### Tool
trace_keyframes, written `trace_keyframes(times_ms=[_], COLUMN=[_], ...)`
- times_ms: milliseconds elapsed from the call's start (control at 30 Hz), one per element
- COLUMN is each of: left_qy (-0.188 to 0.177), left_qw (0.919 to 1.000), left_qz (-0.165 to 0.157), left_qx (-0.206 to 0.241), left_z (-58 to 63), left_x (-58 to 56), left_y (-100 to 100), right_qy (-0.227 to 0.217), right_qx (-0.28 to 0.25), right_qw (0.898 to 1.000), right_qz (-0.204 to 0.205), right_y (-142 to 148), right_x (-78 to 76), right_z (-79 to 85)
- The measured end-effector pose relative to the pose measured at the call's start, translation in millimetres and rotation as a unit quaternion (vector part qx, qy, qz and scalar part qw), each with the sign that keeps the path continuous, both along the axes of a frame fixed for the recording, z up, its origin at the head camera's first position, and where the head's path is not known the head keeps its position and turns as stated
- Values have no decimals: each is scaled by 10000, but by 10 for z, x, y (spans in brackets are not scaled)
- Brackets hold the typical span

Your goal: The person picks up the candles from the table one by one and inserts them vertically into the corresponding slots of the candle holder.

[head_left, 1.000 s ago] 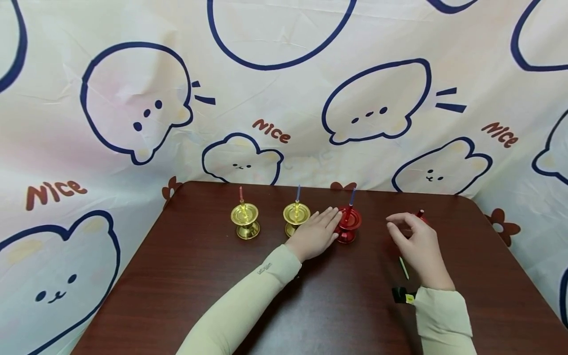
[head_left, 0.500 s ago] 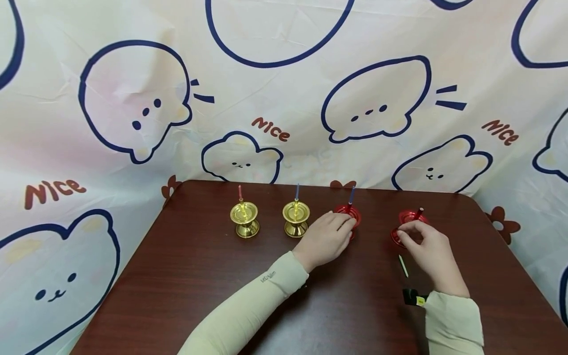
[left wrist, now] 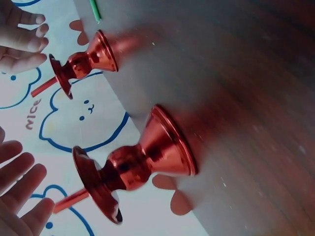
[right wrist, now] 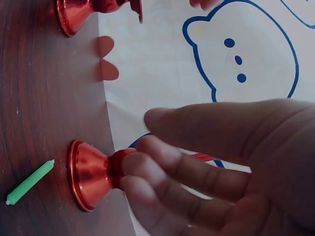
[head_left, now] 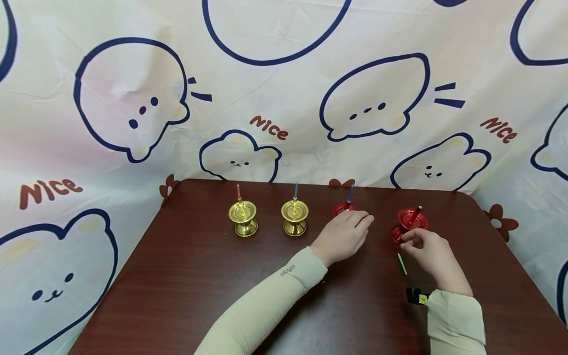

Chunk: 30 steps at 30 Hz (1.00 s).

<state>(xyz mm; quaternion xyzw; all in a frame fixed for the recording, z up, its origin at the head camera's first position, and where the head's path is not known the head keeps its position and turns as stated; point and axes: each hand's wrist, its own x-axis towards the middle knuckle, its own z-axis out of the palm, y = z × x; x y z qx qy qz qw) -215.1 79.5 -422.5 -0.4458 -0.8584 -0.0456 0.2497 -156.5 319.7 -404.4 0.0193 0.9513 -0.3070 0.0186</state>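
Observation:
My left hand (head_left: 343, 236) is over the table in front of a red candle holder (head_left: 339, 209), fingers extended; a blue candle (head_left: 350, 194) rises from that holder. In the left wrist view, the fingers (left wrist: 22, 177) spread beside the holder's tube (left wrist: 71, 200). To the right, my right hand (head_left: 437, 256) has loosely bent fingers close to a second red candle holder (head_left: 410, 218), which has a bare tube on top. Nothing shows between thumb and fingers in the right wrist view, where the fingers overlap the stem. A green candle (right wrist: 30, 182) lies on the table nearby.
Two gold candle holders stand on the left, one (head_left: 245, 228) with a red candle (head_left: 238, 191), the other (head_left: 295, 228) with a blue one. A small black piece with a yellow label (head_left: 416, 296) is at the right cuff. A patterned cloth (head_left: 306, 98) hangs behind the table (head_left: 186, 296).
My left hand has moved right, from beside the left red holder to in front of it. My right hand has shifted slightly right and down, uncovering more of the other red holder.

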Motion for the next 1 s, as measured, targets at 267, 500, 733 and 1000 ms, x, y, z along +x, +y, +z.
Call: trace_keyframes(times_ms=[267,500,733,1000], left_qy=[-494,-752,-1194,-1312], left_qw=[9982,9933,9790,9693], left_qz=[69,229,536,723], left_qx=[-326,-852,-1562,-1949], left_z=[-26,-39,-49,-107], left_x=[-10,-35,-35,-53], left_y=[239,447,613,707], right_qy=[-581,-899,-1017,-1004], right_qx=[-80,-44,-52,205], right_qw=[9983,9958,9946,9945], right_qz=[-2,-166,-215,-224], right_y=[49,74,79,66], right_x=[-52,-107,-123,-153], right_z=[-103,-221,-281,-338])
